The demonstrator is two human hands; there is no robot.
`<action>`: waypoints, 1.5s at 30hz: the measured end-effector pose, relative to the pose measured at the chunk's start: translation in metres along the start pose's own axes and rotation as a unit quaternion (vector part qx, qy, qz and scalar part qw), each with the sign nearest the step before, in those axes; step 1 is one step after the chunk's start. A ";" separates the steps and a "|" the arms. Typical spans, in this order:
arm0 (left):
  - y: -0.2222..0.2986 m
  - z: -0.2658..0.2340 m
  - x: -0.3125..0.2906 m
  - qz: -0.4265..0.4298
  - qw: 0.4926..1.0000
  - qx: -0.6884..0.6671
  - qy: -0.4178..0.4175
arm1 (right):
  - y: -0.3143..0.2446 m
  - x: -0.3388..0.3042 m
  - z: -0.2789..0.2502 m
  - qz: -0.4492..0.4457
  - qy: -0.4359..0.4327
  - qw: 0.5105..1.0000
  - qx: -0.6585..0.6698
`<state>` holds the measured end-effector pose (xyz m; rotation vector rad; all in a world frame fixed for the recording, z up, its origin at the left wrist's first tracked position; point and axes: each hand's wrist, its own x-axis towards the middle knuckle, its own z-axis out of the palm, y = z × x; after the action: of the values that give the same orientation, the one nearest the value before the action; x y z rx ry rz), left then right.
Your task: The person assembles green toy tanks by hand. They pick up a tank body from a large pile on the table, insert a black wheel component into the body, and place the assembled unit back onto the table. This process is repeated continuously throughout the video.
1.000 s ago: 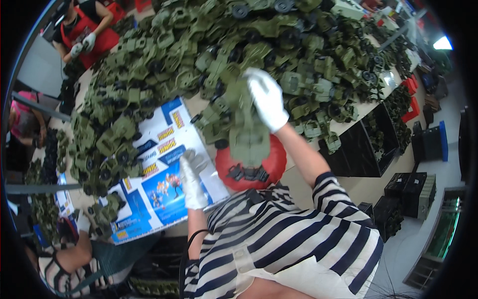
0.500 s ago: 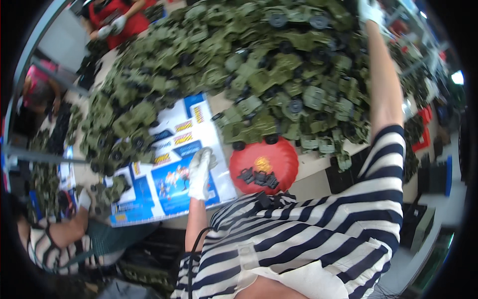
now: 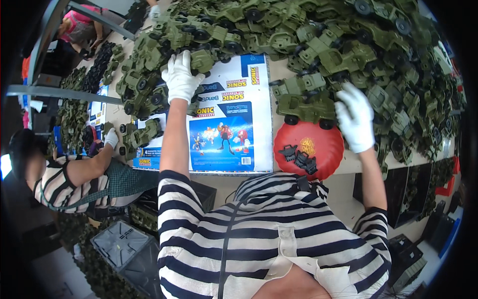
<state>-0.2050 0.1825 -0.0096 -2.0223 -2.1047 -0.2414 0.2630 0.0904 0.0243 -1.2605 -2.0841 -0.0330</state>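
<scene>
My left hand [image 3: 181, 78], in a white glove, lies at the pile's near left edge with its fingers stretched out. It is right beside an olive-green toy vehicle [image 3: 202, 61]; whether it touches other pieces beneath is hidden. My right hand [image 3: 355, 118], also gloved and slightly blurred, hovers at the pile's near right side, fingers apart, holding nothing visible. Closest to it stands a green toy truck [image 3: 306, 108] with black wheels. Just below that truck, a red scalloped dish [image 3: 328, 167] holds small black plastic parts [image 3: 300, 158].
A printed blue-and-white cardboard sheet [image 3: 224, 167] lies before me. Olive toy vehicles [image 3: 318, 45] are heaped across the table. To my left a co-worker's gloved hand [image 3: 111, 137] rests near other vehicles. A grey metal post [image 3: 45, 50] and a dark crate [image 3: 122, 244] stand left.
The view has swung, so the scene shifts. My right hand has come back from the far right to near the dish. My left hand has moved from above the cardboard forward to the pile, its fingers stretched.
</scene>
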 end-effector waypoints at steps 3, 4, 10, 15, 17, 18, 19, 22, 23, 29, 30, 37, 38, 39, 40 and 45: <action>0.001 0.032 0.000 0.066 0.994 0.055 0.073 | -0.010 -0.049 0.032 0.025 -0.096 0.995 0.028; 0.001 0.034 0.002 0.110 0.986 0.083 0.090 | -0.016 -0.058 0.034 0.001 -0.099 0.995 -0.025; 0.073 0.026 -0.051 0.258 0.965 0.015 0.041 | -0.021 -0.107 0.028 0.171 -0.107 0.977 0.070; 0.139 0.016 -0.116 0.181 0.980 -0.045 -0.064 | -0.032 -0.140 0.034 0.278 -0.408 0.870 -0.011; 0.149 0.010 -0.136 0.094 0.988 -0.032 -0.117 | -0.043 -0.140 0.038 0.279 -0.474 0.835 -0.026; 0.150 0.013 -0.143 0.030 0.984 -0.039 -0.169 | -0.047 -0.143 0.041 0.289 -0.482 0.826 -0.033; 0.152 0.016 -0.149 -0.036 0.975 -0.050 -0.215 | -0.049 -0.148 0.046 0.298 -0.491 0.818 -0.039; 0.117 0.077 -0.177 -0.109 0.935 -0.252 -0.225 | -0.042 -0.162 0.054 0.349 -0.428 0.833 0.045; 0.112 0.085 -0.181 -0.098 0.934 -0.281 -0.198 | -0.031 -0.165 0.055 0.375 -0.394 0.833 0.100; 0.103 0.084 -0.166 -0.101 0.876 -0.405 -0.242 | -0.002 -0.160 0.058 0.413 -0.267 0.824 0.283; 0.102 0.080 -0.161 -0.121 0.824 -0.474 -0.284 | -0.003 -0.159 0.058 0.360 -0.244 0.862 0.261; 0.118 -0.024 -0.174 -0.130 0.606 -0.706 -0.342 | -0.029 -0.119 0.026 0.400 -0.155 0.580 0.692; 0.125 -0.038 -0.176 -0.111 0.586 -0.721 -0.352 | -0.033 -0.112 0.024 0.384 -0.156 0.576 0.705; 0.131 -0.055 -0.175 -0.145 0.547 -0.715 -0.411 | -0.038 -0.103 0.022 0.363 -0.194 0.601 0.685; 0.137 -0.064 -0.175 -0.154 0.514 -0.728 -0.427 | -0.042 -0.093 0.019 0.341 -0.230 0.624 0.665; 0.159 -0.078 -0.180 -0.106 0.603 -0.660 -0.436 | -0.039 -0.063 0.021 0.101 -0.352 0.845 0.390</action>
<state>-0.0368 -0.0045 0.0135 -2.9737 -3.3172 -1.5569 0.2391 0.0282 -0.0153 -1.0088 -2.1126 1.4197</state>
